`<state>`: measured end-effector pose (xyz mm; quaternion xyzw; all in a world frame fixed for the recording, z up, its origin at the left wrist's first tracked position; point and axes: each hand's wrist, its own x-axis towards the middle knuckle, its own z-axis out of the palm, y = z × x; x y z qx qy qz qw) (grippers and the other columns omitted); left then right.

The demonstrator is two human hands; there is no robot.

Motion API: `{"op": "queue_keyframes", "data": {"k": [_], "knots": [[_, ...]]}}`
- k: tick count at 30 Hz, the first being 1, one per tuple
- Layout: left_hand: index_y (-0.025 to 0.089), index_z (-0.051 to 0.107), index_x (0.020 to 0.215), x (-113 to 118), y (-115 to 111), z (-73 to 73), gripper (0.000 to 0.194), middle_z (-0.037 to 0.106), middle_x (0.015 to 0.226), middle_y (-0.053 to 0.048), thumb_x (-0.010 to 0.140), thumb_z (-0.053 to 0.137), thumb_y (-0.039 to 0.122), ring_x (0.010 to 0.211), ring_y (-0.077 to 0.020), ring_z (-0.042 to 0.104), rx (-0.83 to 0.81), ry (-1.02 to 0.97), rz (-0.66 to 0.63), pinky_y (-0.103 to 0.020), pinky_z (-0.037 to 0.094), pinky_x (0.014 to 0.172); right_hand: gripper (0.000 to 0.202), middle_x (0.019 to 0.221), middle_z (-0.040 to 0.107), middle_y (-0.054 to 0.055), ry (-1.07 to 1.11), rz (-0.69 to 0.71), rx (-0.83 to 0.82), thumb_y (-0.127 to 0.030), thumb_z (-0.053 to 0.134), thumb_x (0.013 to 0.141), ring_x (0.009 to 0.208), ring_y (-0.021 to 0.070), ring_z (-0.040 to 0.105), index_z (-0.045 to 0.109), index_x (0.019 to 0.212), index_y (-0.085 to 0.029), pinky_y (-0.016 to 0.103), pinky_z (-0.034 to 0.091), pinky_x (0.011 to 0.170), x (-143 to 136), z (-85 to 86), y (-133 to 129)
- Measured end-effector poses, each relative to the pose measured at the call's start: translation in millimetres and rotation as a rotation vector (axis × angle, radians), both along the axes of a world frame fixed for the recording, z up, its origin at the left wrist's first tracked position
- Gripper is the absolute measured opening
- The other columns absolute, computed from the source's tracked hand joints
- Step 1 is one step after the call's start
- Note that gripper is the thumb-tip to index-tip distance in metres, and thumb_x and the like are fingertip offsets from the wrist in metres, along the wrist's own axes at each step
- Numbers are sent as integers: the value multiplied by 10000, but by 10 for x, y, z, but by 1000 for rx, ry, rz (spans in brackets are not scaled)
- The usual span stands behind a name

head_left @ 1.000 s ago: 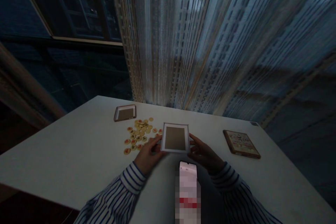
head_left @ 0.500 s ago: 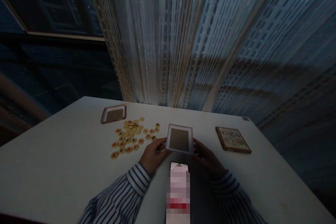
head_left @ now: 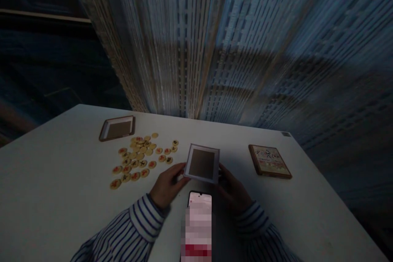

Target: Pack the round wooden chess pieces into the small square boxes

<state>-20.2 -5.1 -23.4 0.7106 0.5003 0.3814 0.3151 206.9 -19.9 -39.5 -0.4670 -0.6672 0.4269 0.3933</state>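
Note:
Between my two hands is a shallow open box (head_left: 202, 163) with pale walls and a brown bottom, its inside facing me. My left hand (head_left: 168, 183) grips its left side, thumb at the near corner and fingers behind the wall. My right hand (head_left: 233, 188) closes on the right side; shadow hides some of its fingers. To the left lie many round Chinese chess pieces (head_left: 140, 156) with red or black characters, some piled, some blank side up. Just below the box is a phone (head_left: 199, 217) with a lit, pixelated screen.
A shallow brown-rimmed tray or lid (head_left: 118, 128) lies at the back left of the white table (head_left: 70, 180). On the right rests a brown box with a printed top (head_left: 270, 161). A string curtain (head_left: 172, 57) hangs behind the far edge.
The view has shifted, so everything on the table appears a little farther left. Both hands still hold the box, which looks slightly more turned.

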Motion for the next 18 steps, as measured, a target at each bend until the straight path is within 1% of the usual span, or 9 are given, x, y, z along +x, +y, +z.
{"op": "queue_keyframes", "data": {"k": [3,7,10,14,18], "knots": [[182,570,1108,9,2,-1,355,641,1089,-88,773,557,300,979,-200,599,30,24,-17,-380,477,877,613,1120,593,105,4,13,1,-351,521,805,958,220,587,279,1353,-223,420,473,840,7,-12,12],[194,573,1101,6,24,-53,335,639,1085,-93,780,553,288,990,-205,593,74,55,-22,-394,472,886,609,1166,563,115,-35,67,19,-341,506,821,984,228,576,256,1365,-229,430,470,853,25,3,27],[187,566,1105,-2,35,-97,338,631,1097,-100,781,552,283,985,-207,595,82,75,-29,-396,482,874,593,1153,565,126,-86,36,42,-344,501,824,974,235,576,275,1358,-218,429,472,851,39,29,21],[182,534,1149,-6,26,-123,372,634,1082,-103,790,540,283,937,-194,613,75,97,-29,-372,502,847,579,1213,522,129,-164,24,90,-322,513,819,1050,252,533,293,1347,-229,455,444,890,67,27,14],[188,536,1152,-12,15,-152,370,632,1100,-105,797,532,290,997,-215,595,94,156,-20,-392,485,880,552,1237,505,130,-182,16,123,-308,502,828,1093,258,508,305,1338,-234,463,427,915,75,14,12]]}}
